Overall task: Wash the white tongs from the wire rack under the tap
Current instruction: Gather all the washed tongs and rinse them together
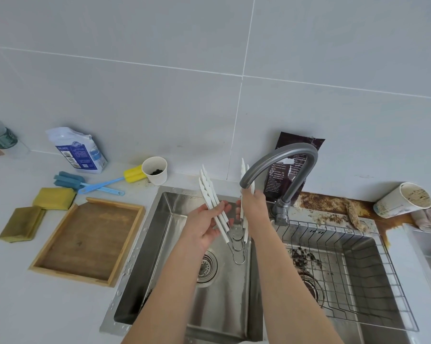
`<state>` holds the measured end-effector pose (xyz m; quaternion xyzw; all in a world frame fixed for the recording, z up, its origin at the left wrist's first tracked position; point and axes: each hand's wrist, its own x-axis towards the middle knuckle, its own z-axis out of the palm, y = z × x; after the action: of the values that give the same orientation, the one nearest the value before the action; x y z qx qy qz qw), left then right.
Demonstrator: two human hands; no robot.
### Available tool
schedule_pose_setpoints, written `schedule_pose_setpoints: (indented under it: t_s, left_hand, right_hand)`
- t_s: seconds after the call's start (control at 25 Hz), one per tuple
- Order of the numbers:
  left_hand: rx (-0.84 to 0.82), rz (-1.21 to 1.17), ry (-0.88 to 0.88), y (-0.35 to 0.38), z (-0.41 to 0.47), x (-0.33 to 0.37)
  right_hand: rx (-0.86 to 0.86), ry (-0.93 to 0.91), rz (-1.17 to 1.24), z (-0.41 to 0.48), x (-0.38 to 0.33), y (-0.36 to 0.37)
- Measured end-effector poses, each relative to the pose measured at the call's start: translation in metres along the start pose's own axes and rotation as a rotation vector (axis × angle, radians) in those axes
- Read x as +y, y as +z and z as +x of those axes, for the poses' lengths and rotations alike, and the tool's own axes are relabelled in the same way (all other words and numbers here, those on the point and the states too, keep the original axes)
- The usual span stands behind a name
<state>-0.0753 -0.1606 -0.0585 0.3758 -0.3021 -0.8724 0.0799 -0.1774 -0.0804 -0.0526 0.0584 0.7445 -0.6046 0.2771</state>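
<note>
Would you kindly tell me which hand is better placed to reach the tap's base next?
Right, probably. The right hand holds the white tongs just beside the base of the tap, while the left hand holds their other arms farther off, over the sink.

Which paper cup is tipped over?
The stained paper cup on the far right, tilted onto its side. The other paper cup, left of the tap, stands upright with dark bits inside.
</note>
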Motion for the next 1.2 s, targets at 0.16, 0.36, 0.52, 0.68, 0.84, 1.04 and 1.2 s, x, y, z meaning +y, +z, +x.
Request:
schedule_pose_setpoints:
  t_s: [0.16, 0.36, 0.52, 0.68, 0.84, 1.04, 1.2]
  left_hand:
    - [-0.023, 0.051, 0.008, 0.003, -0.001, 0.0]
    - [0.038, 0.068, 0.044, 0.008, 0.002, 0.002]
    - [0.029, 0.07, 0.025, 0.012, 0.0, 0.0]
    - [0.027, 0.07, 0.016, 0.011, -0.002, -0.002]
    - [0.028, 0.062, 0.024, 0.011, -0.005, 0.0]
    - [0.009, 0.045, -0.004, 0.008, -0.007, 0.001]
    - [-0.029, 0.083, -0.009, 0.009, -0.012, -0.001]
  right_hand:
    - [0.039, 0.018, -0.006, 0.0, 0.001, -0.005]
    - [0.08, -0.151, -0.036, -0.004, 0.003, -0.002]
    - [0.078, -0.166, -0.071, -0.007, -0.001, -0.005]
    - [0.013, -0.029, -0.037, -0.008, -0.004, -0.012]
    - [0.024, -0.071, 0.107, -0.009, -0.001, -0.012]
    - [0.08, -0.103, 0.024, -0.012, -0.004, -0.006]
    - [0.117, -0.052, -0.071, -0.014, -0.004, -0.008]
